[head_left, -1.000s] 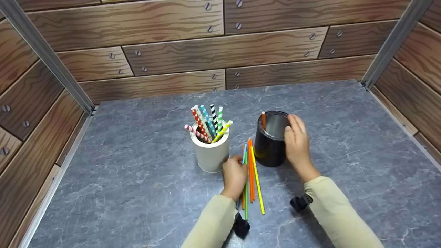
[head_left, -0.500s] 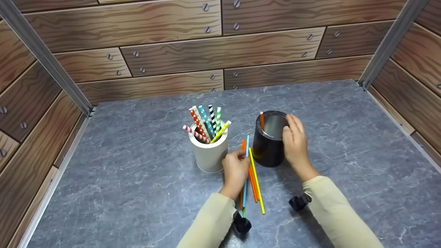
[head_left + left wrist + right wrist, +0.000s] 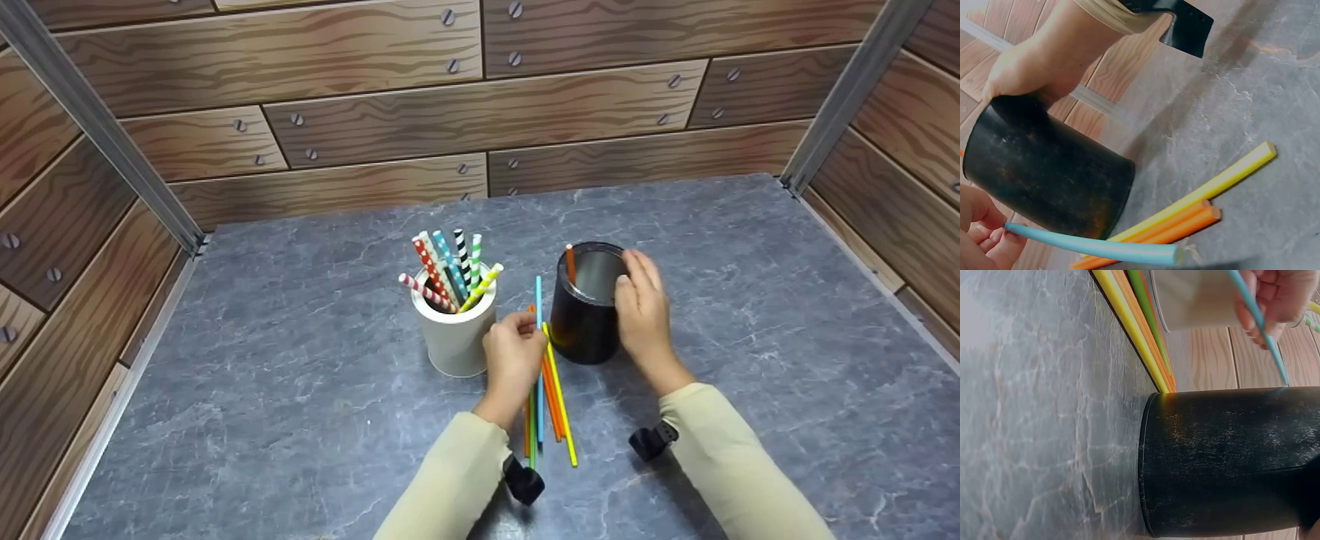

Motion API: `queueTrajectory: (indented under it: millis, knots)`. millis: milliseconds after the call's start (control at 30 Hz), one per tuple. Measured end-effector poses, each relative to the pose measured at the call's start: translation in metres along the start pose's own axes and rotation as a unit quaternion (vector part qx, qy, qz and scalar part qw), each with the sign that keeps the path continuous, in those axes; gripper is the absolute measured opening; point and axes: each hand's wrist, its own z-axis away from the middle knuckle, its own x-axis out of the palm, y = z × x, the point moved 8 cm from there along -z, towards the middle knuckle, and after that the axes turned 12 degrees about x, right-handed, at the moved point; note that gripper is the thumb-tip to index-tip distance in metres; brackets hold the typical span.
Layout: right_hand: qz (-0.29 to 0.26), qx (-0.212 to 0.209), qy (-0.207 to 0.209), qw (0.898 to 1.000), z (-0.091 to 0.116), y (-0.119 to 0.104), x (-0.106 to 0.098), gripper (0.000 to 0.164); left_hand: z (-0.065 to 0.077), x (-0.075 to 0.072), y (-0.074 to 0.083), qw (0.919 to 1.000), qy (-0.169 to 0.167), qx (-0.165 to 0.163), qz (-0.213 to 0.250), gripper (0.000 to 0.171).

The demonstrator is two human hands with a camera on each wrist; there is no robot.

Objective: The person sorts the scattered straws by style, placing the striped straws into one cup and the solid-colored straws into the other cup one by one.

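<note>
My left hand (image 3: 514,356) pinches a plain light-blue straw (image 3: 1095,245) between thumb and fingers, its far end sticking up beside the black cup (image 3: 581,330). Below it lie thin straws: a yellow straw (image 3: 562,409), orange straws (image 3: 553,397) and a green straw (image 3: 1148,312). The black cup stands upright with one orange straw (image 3: 571,264) inside. My right hand (image 3: 646,322) rests against the cup's right side, fingers straight at the rim. Close to my left hand is a white cup (image 3: 457,345), filled with several patterned paper straws (image 3: 444,262).
A grey marbled tabletop (image 3: 300,360) lies under everything. Wood-plank printed panels (image 3: 375,120) close it off at the back and both sides, with metal posts (image 3: 120,135) in the corners.
My left hand has picked the light-blue straw out of the bunch and moved slightly away from me, so the straw reaches further up. My right hand stays at the black cup.
</note>
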Motion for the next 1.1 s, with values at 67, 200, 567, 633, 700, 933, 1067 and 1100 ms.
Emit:
queueTrajectory:
  millis: [67,200,567,633,700,933,1067,1100]
  knots:
    - [0.001,0.002,-0.001,1.0,0.0,0.0,0.0,0.044,-0.002,-0.002,0.004,0.9999,0.003,0.007,0.008,0.024]
    - [-0.001,0.002,0.0,1.0,0.0,0.0,0.0,0.043,-0.005,-0.007,0.014,0.9989,0.024,0.035,0.018,0.024]
    - [0.001,0.0,0.001,1.0,0.001,0.0,-0.001,0.044,-0.012,-0.021,0.049,0.988,0.073,0.124,0.057,0.023]
    - [0.002,0.0,0.001,1.0,0.001,-0.001,-0.001,0.044,-0.012,-0.023,0.053,0.9863,0.078,0.129,0.067,0.023]
    - [0.003,0.0,0.002,1.0,0.001,-0.001,-0.001,0.044,-0.013,-0.025,0.055,0.9843,0.083,0.133,0.081,0.022]
    - [-0.005,0.002,-0.006,1.0,0.001,0.0,0.0,0.045,-0.016,-0.033,0.067,0.9716,0.103,0.155,0.146,0.019]
    - [-0.007,0.001,-0.005,1.0,0.001,-0.001,0.0,0.044,-0.019,-0.039,0.072,0.9631,0.114,0.162,0.181,0.019]
    - [-0.008,-0.001,-0.004,1.0,0.001,-0.001,0.0,0.044,-0.019,-0.04,0.074,0.961,0.117,0.164,0.189,0.019]
